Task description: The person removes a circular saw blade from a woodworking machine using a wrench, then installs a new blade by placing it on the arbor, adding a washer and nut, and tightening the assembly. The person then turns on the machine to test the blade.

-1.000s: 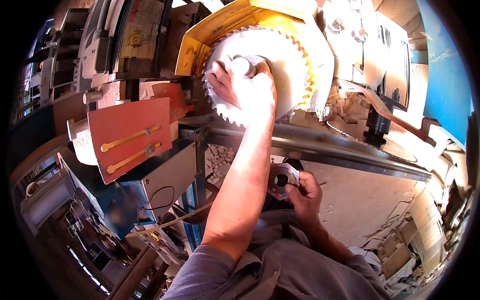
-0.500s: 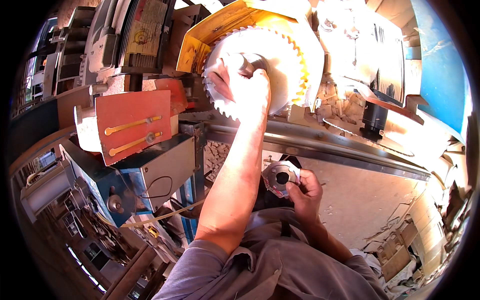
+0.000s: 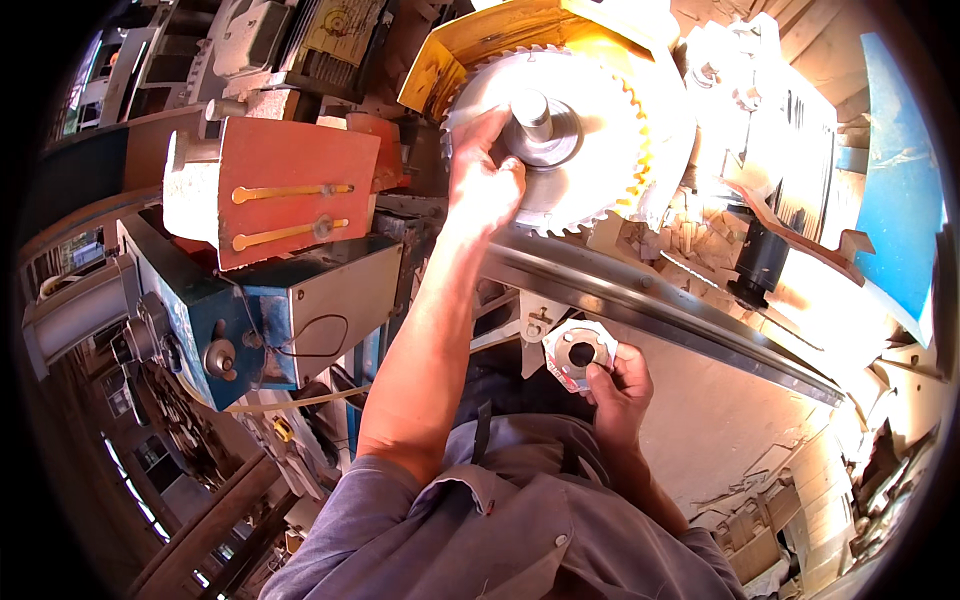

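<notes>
Two hands: left hand [image 3: 487,180] on saw blade [image 3: 590,150], right hand [image 3: 620,385] w/ flange [image 3: 577,354]

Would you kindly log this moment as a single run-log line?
left hand: on saw blade beside shaft | right hand: holds metal ring | yellow guard behind blade

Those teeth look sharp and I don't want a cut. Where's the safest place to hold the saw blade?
Probably on the flat face of the saw blade, beside the shaft, coming from the open front as the left hand does. The toothed rim runs all round, and a yellow guard covers the back and top.
</notes>
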The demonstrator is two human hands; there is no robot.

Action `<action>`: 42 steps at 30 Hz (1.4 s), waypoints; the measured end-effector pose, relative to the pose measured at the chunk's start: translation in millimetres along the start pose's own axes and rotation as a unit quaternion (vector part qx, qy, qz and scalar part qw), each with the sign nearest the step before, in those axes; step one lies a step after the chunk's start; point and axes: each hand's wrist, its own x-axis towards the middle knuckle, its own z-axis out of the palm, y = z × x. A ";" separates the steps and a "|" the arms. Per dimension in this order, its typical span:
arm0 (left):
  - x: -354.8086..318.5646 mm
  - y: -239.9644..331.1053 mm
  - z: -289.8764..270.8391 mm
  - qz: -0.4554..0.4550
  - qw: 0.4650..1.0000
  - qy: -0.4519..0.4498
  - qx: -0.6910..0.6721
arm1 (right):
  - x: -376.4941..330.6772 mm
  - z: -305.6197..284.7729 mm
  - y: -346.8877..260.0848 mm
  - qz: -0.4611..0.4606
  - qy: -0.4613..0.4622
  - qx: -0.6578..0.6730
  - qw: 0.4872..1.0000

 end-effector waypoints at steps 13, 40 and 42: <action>32.7 26.0 -12.3 -0.358 0.915 0.032 -0.186 | 2.7 22.7 -0.6 -0.011 -0.048 -0.022 0.999; 66.3 18.9 -25.1 -0.362 0.920 -0.077 -0.124 | -9.0 24.8 2.8 -0.002 -0.022 -0.058 0.998; 71.5 22.7 -28.1 -0.371 0.919 -0.093 -0.098 | -8.5 23.3 1.9 -0.008 -0.020 -0.063 0.998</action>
